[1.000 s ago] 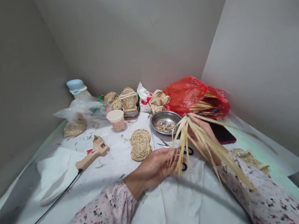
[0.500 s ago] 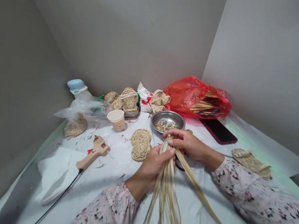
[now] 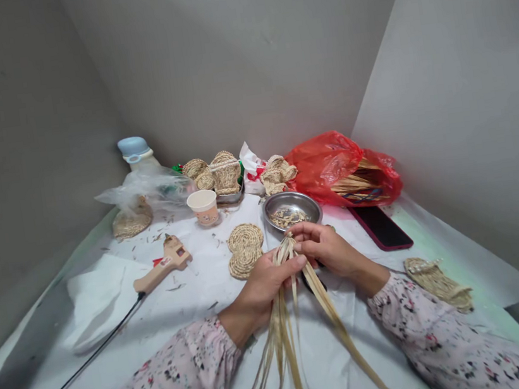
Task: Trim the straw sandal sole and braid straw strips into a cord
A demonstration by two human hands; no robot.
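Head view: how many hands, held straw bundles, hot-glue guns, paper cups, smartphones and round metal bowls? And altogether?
Left hand and right hand: 2
Held straw bundle: 1
Hot-glue gun: 1
Paper cup: 1
Smartphone: 1
Round metal bowl: 1
Total: 7

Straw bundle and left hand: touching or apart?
Touching. The head view shows the left hand gripping the straw bundle, its thumb pressed across the strands, which hang down below it.
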